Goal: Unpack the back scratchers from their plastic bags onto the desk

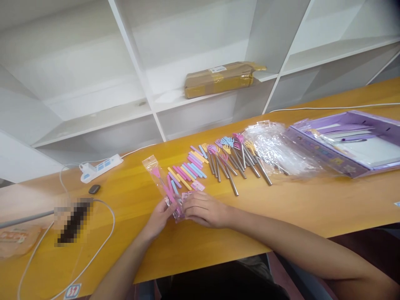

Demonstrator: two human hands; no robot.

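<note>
— Head view, nearest first: what do the hands hold?
— The left hand (pixel 161 214) and right hand (pixel 203 209) each keep a grip on the clear packet (pixel 162 183) lying on the desk (pixel 281 208).
— Beyond it?
— Pastel sticks (pixel 190 166), metal-handled hand-shaped tools (pixel 234 160), a plastic bag (pixel 275 148), a purple box (pixel 343 141).

— What's that long yellow-orange wooden tabletop (pixel 296 204) like?

— Smooth, lightly glossy, fine grain. The narrow clear plastic sleeve (pixel 162 183) is shiny and crinkled, as is the loose heap of clear plastic bags (pixel 275 146).

— And the hand-shaped pastel sticks with grey stems (pixel 237 160)?

— Brushed metal stems, matt plastic heads. The flat pastel plastic strips (pixel 190 166) look matt too.

— The rest?

— Lilac cardboard box (pixel 340 143), satin print; brown cardboard parcel (pixel 218 78) under glossy tape; white shelving (pixel 137 75), smooth and matt.
</note>
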